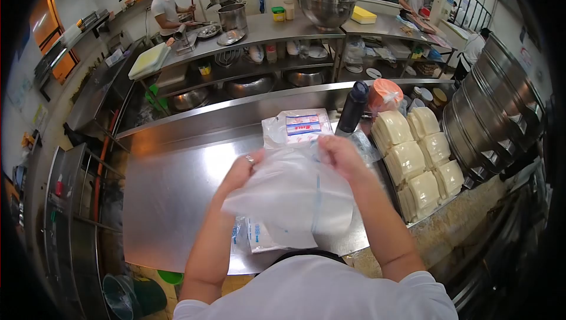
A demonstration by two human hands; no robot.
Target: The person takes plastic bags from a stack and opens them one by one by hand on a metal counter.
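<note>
A translucent plastic bag (289,193) hangs between my two hands over the steel table, blurred by motion. My left hand (243,170), with a ring on one finger, is closed on the bag's upper left edge. Closed on the upper right edge is my right hand (339,154). Just beyond them lies a white packet with a red and blue label (303,124). Partly under the bag, near the table's front edge, another white packet with blue print (259,236) shows.
To the right, a tray (390,185) carries several stacks of pale wrapped slabs (407,161). A dark bottle (354,108) stands behind it, with tall stacked steel steamers (492,108) at far right. Two people work at the back counter (265,31).
</note>
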